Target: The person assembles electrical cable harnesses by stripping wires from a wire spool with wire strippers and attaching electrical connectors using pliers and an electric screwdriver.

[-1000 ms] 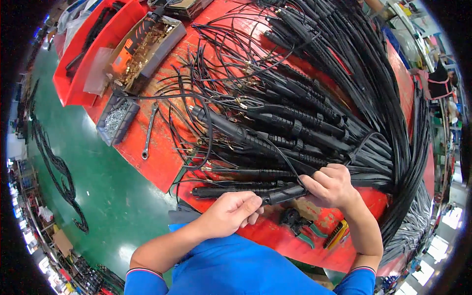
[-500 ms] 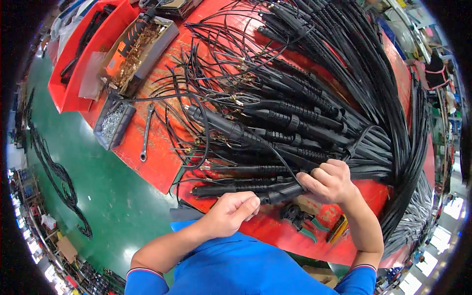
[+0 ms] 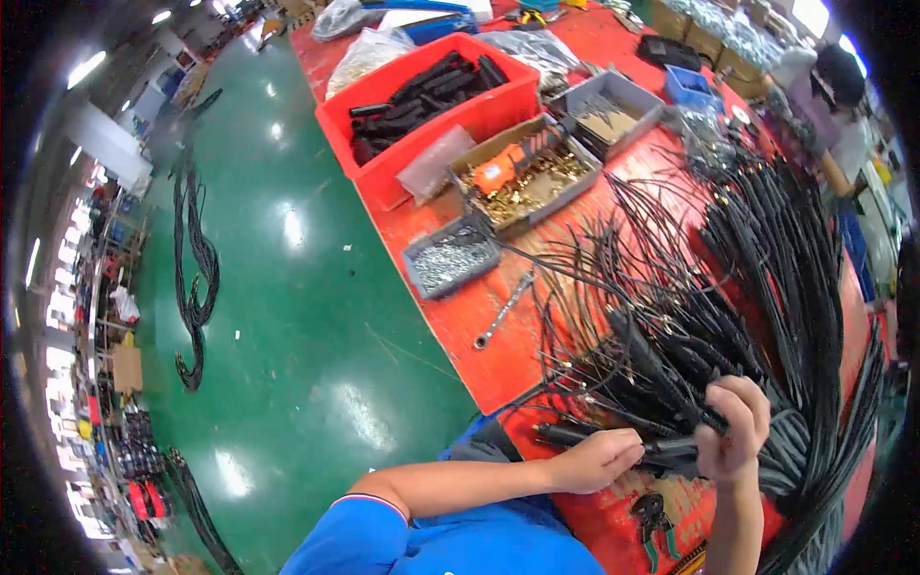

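Observation:
A thick black cable sleeve [image 3: 670,447] stretches between my two hands above the near edge of the red table. My left hand [image 3: 596,462] is closed on its left end, fingers curled and thumb on top. My right hand [image 3: 736,426] is curled at the other end, its thumb against the sleeve, fingers slightly blurred. Behind my hands lies a heap of black cable bundles [image 3: 671,345] with thin loose leads and small brass-coloured ends. Green-handled pliers [image 3: 654,527] rest on the table just in front of the sleeve.
A wrench [image 3: 504,311] lies left of the cables. Beyond it stand a tray of small screws [image 3: 450,261], a box of brass parts [image 3: 537,196] holding an orange tool [image 3: 508,166], and a red bin [image 3: 374,179] with black pieces. A person [image 3: 832,105] is at the far right.
My view has swung left and up, bringing in more green floor and the table's far end. Both hands stay at the sleeve; the right hand's fingers are raised more.

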A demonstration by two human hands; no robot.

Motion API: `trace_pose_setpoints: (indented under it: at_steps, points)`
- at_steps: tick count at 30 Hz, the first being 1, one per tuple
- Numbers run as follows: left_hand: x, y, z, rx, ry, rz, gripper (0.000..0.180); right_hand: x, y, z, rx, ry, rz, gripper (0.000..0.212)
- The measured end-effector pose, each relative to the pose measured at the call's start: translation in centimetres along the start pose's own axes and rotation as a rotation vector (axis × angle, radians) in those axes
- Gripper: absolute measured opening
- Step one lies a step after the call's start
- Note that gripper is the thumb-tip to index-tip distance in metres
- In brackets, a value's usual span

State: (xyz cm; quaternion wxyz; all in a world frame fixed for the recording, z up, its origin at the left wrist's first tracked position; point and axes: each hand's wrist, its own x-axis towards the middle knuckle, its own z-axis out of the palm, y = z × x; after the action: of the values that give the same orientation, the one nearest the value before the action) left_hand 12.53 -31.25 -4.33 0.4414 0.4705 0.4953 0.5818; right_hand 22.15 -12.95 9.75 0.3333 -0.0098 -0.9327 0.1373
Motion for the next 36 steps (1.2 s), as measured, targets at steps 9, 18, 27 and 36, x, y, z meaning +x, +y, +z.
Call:
trace_pose_setpoints:
  at_steps: [9, 18, 27, 36]
  points:
    - [-0.6, -1.4, 0.0, -0.031, -0.084, 0.064, 0.03, 17.1, -4.7, 19.5, 0.23, -0.348, 0.1, 0.022]
    - [-1.5, -5.5, 2.3, 0.059, -0.012, 0.196, 0.023, 20.2, -4.5, 32.9, -0.05, -0.734, 0.184, 0.02]
    - [-1.8, -5.4, 0.1, 0.001, -0.549, -0.205, 0.042, 19.4, -5.4, 34.5, 0.035, -0.462, 0.264, 0.02]
    - [-0.6, -2.5, -1.2, 0.377, -0.147, 0.317, 0.02, 16.7, -9.5, 27.2, 0.633, 0.102, 0.616, 0.011]
